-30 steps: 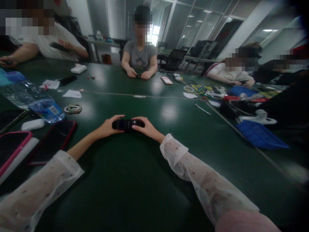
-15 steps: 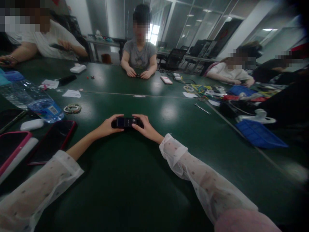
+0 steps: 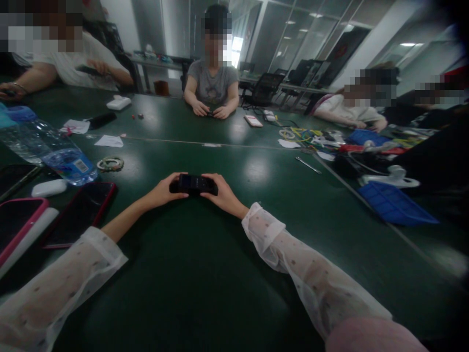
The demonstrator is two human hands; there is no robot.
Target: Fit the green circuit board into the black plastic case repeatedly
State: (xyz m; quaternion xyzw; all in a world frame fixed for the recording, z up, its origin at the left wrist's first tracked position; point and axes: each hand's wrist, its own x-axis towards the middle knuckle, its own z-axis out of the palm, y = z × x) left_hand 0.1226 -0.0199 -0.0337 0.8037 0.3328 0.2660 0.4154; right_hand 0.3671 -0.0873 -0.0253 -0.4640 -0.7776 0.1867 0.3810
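Between my two hands is a small black handheld device with a dark screen on its left part and what look like buttons on its right part. My left hand grips its left end, thumb on the near side and fingers at the far side. The right end is held by my right hand in the same way, the thumb along the near edge. The device is just over the dark green table; I cannot tell whether it touches it. Its exact kind is too dark to make out.
To the left lie a red-edged phone, a pink-cased phone, a white case, a bracelet and a tilted water bottle. Rightward are a wrench, tangled cables and a blue tray. Several people sit around the table.
My right thumb has moved off the device's button face down to its near edge. The device has tilted slightly and its screen looks darker. Both hands stay in about the same place.
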